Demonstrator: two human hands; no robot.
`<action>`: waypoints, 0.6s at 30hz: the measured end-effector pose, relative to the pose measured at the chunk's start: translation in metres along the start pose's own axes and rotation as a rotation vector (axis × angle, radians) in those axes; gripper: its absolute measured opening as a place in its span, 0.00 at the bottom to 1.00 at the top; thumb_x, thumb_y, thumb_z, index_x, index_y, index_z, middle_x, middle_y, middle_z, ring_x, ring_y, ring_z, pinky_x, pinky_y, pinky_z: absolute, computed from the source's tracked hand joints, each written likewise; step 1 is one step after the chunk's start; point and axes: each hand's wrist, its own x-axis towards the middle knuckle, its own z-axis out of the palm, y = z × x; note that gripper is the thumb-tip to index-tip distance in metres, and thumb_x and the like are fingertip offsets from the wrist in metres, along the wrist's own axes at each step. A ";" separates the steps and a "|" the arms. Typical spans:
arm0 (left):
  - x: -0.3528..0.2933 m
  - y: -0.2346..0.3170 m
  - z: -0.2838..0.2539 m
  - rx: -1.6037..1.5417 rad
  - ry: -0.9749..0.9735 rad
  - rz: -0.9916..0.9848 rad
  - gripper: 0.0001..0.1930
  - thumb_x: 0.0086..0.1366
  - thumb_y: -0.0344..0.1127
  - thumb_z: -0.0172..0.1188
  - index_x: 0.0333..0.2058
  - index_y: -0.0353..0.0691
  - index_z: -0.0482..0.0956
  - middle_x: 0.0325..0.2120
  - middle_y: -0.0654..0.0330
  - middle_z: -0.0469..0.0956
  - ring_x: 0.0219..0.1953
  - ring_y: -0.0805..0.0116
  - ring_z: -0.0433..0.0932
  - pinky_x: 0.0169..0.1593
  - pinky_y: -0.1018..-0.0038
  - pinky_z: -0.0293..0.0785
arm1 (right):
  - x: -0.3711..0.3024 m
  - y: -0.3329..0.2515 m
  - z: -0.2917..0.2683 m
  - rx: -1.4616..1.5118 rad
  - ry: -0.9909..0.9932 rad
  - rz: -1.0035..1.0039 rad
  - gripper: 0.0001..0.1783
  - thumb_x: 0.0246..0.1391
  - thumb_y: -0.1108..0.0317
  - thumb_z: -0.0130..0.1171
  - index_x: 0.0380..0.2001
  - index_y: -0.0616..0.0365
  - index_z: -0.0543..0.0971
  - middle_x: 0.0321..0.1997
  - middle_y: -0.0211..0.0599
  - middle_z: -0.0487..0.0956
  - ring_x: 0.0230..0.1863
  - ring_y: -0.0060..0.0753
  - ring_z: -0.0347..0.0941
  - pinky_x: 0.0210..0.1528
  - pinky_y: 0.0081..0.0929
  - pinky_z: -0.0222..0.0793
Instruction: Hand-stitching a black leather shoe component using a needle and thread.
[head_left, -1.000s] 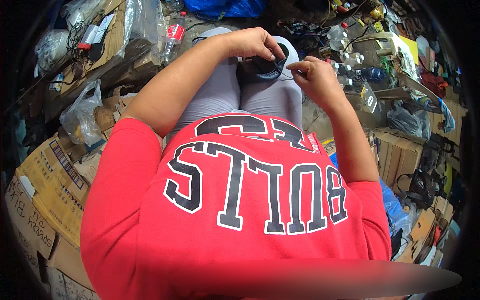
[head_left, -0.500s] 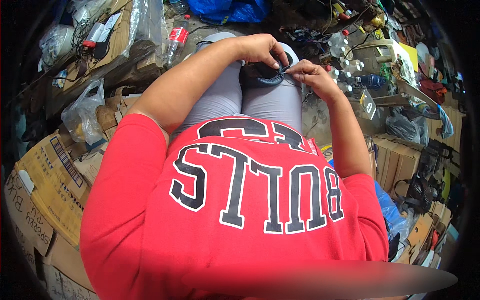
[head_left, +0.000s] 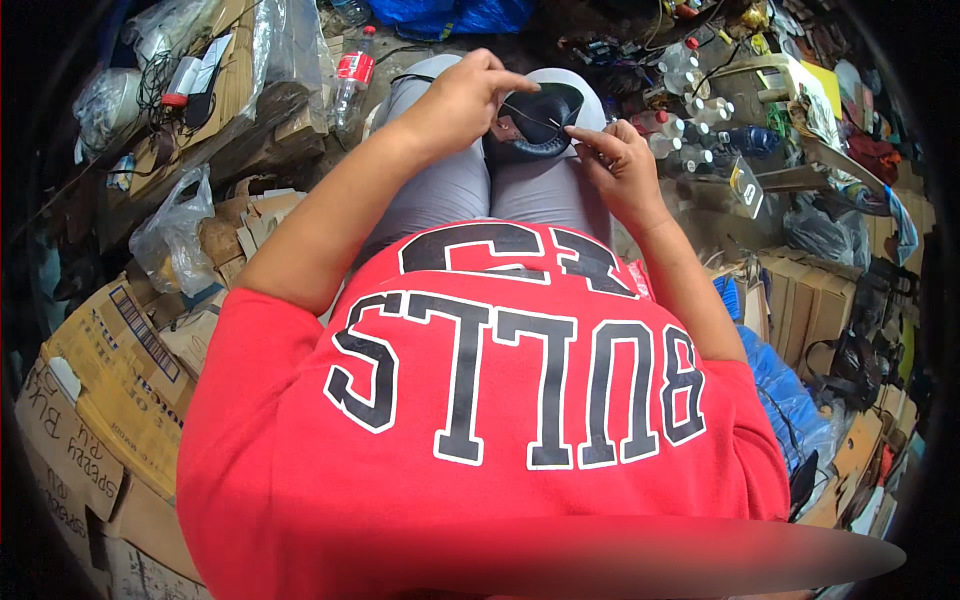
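Observation:
A dark shoe [head_left: 535,120] rests on my grey-trousered knees, sole edge turned up. My left hand [head_left: 458,100] lies over its left side and steadies it, index finger stretched out across the top. My right hand [head_left: 615,165] is just right of the shoe, fingers pinched on a thin thread [head_left: 535,118] that runs taut from the shoe to the fingertips. Whether a needle is in the pinch is too small to tell. My red shirt fills the lower half of the view.
Flattened cardboard boxes [head_left: 110,380] and plastic bags [head_left: 175,235] pile up on the left. A drink bottle with a red label [head_left: 350,80] stands by my left knee. Small bottles and clutter [head_left: 690,120] crowd the right, with more boxes [head_left: 810,300] and a blue sheet [head_left: 785,400].
My right hand has drawn back to the right from the shoe, pulling the thread out taut. My left index finger has straightened over the shoe.

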 end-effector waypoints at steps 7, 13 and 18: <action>-0.020 0.007 0.016 0.412 0.064 0.062 0.11 0.49 0.24 0.60 0.33 0.46 0.82 0.23 0.60 0.71 0.30 0.65 0.73 0.33 0.74 0.67 | -0.014 -0.010 0.015 -0.261 0.090 -0.145 0.18 0.43 0.71 0.61 0.42 0.46 0.79 0.24 0.29 0.69 0.30 0.29 0.67 0.43 0.31 0.55; -0.012 0.007 0.018 -0.104 0.041 0.008 0.13 0.48 0.25 0.64 0.33 0.49 0.83 0.22 0.63 0.68 0.29 0.69 0.68 0.33 0.75 0.65 | -0.009 0.010 0.006 0.274 -0.090 0.221 0.19 0.45 0.75 0.58 0.42 0.44 0.81 0.25 0.30 0.68 0.29 0.24 0.67 0.38 0.23 0.63; -0.006 -0.010 0.023 0.054 0.031 0.064 0.15 0.46 0.26 0.66 0.34 0.51 0.84 0.22 0.64 0.64 0.27 0.70 0.65 0.33 0.75 0.65 | 0.018 0.022 -0.012 0.268 -0.269 0.178 0.15 0.51 0.75 0.54 0.41 0.48 0.81 0.30 0.29 0.68 0.33 0.20 0.66 0.39 0.19 0.64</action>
